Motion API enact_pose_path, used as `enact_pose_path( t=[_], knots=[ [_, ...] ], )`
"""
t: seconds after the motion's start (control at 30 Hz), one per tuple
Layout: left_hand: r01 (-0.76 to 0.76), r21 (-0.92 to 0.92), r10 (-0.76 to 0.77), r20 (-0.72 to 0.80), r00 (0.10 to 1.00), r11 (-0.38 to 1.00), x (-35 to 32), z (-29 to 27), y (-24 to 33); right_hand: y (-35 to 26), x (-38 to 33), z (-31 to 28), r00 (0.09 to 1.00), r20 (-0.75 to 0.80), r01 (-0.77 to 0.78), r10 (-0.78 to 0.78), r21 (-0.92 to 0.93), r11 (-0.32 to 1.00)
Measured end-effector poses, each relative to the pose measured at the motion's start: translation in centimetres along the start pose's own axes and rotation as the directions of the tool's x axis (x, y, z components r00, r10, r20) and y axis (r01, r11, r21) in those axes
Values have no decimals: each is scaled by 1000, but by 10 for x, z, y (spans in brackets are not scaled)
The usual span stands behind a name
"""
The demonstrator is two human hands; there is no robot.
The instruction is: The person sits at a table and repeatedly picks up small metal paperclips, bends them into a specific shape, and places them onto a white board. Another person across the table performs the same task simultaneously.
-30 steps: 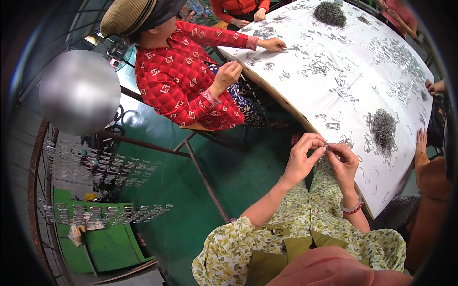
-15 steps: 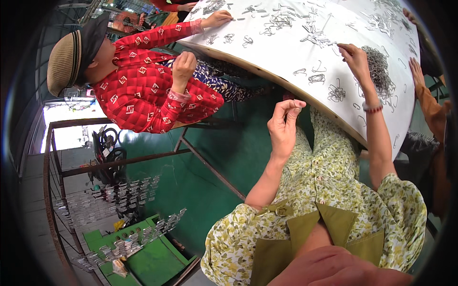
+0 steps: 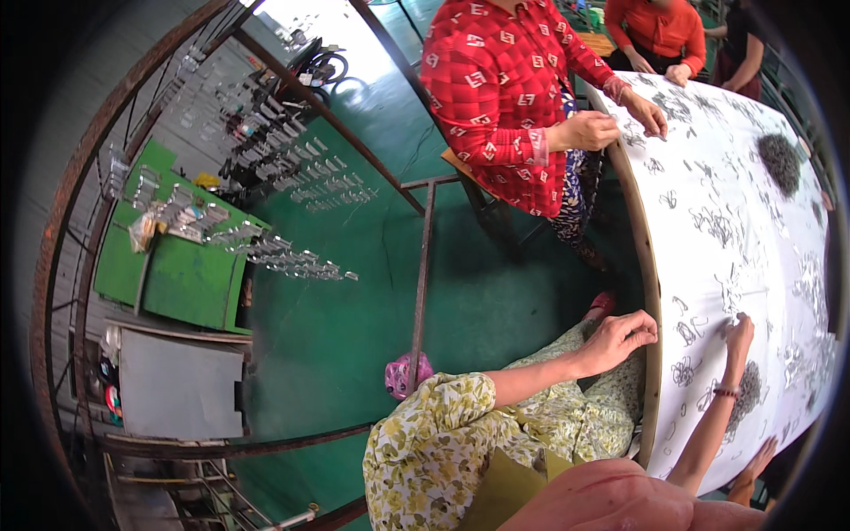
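My left hand [image 3: 620,342] hovers by the near edge of the white-covered table [image 3: 666,416], fingertips pinched together; anything between them is too small to make out. Stretched across the tabletop, my right hand [image 3: 740,334] has its fingers down and drawn together at a scatter of small silvery metal pieces [image 3: 730,292]. Whether it grips one is hidden. A dense heap of bent wire hooks [image 3: 749,394] lies beside my right wrist. Small clusters of hooks [image 3: 683,372] rest between that arm and the table edge.
A co-worker in a red patterned shirt [image 3: 496,97] works at the table's side; another in orange [image 3: 660,35] is farther off. Another person's hand [image 3: 760,460] rests at the lower right. A rusty frame [image 3: 421,283], hanging metal parts [image 3: 292,257] and a green bench [image 3: 168,265] stand left.
The view has turned, bringing more of the floor and frame into sight. My right hand has lowered its fingers to the metal pieces. My left hand stays pinched near the table edge.
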State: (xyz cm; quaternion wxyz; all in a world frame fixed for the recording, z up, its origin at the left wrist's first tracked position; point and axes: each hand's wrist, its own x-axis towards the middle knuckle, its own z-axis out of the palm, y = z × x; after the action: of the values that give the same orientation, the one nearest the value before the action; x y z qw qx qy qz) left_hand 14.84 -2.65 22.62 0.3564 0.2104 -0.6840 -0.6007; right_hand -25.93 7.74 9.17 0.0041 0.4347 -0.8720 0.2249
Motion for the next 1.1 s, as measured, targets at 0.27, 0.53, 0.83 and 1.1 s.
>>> enact_pose_path(
  t=[0.27,0.53,0.83,1.1],
  knots=[
    [-32,59,29,53,998,998,11,8,-6,-220,-95,-83,998,52,-60,31,772,633],
    [-121,217,80,190,979,969,23,24,-6,-264,-125,-89,992,-104,49,75,847,529],
    [-97,310,42,180,983,946,18,29,-22,-250,-133,-71,972,-80,-18,219,911,413],
    [164,141,-171,43,984,976,59,22,-65,-240,-144,-67,952,204,-213,227,977,16]
  ],
)
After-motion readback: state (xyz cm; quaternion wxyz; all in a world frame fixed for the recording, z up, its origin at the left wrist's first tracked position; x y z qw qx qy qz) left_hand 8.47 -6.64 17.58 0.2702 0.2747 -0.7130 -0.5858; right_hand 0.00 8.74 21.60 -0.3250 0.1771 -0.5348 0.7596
